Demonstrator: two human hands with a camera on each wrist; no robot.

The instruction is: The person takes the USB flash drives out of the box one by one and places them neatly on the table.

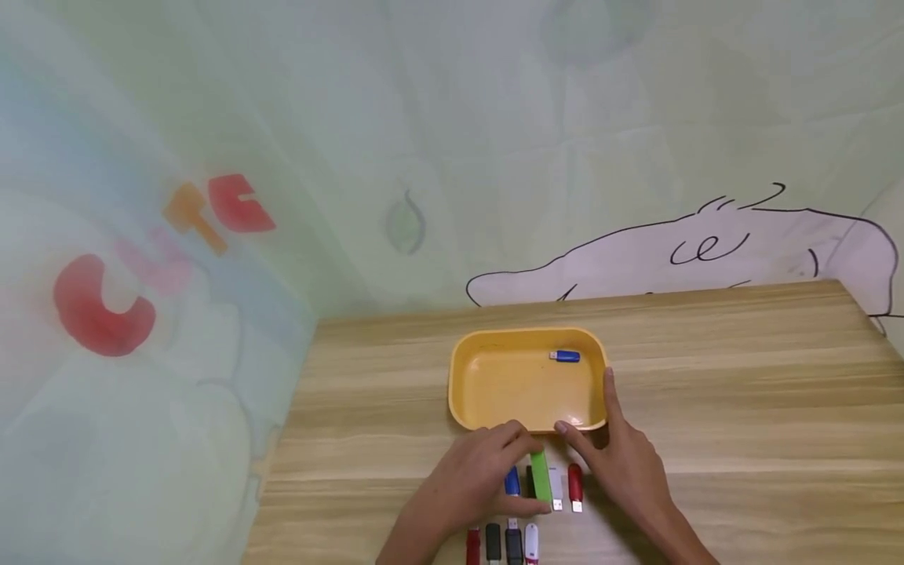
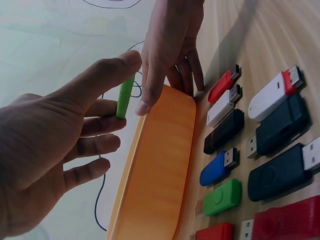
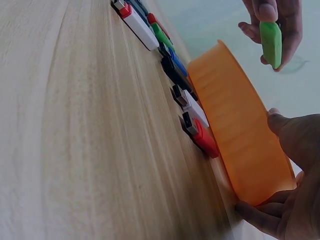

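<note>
My left hand [image 1: 483, 475] pinches a green oblong stick [image 1: 541, 475] between thumb and fingers, close to the near side of a yellow plastic tray [image 1: 487, 425]. No plug shows on that stick. With its thumb at the near rim and its fingers along the right side, my right hand [image 1: 628, 463] grips the tray's near right corner. A blue USB stick [image 1: 567, 356] lies inside the tray toward the far right. In the left wrist view, the held green stick is raised above the table, and the remaining fingers [image 2: 90, 145] are loosely bent.
Several USB sticks lie in two rows before the tray, among them a red one [image 1: 575, 482], a white one [image 2: 222, 107], a black one [image 2: 224, 131] and a green one [image 2: 222, 196]. The wooden table [image 1: 763, 392] meets a printed backdrop [image 1: 438, 157] behind.
</note>
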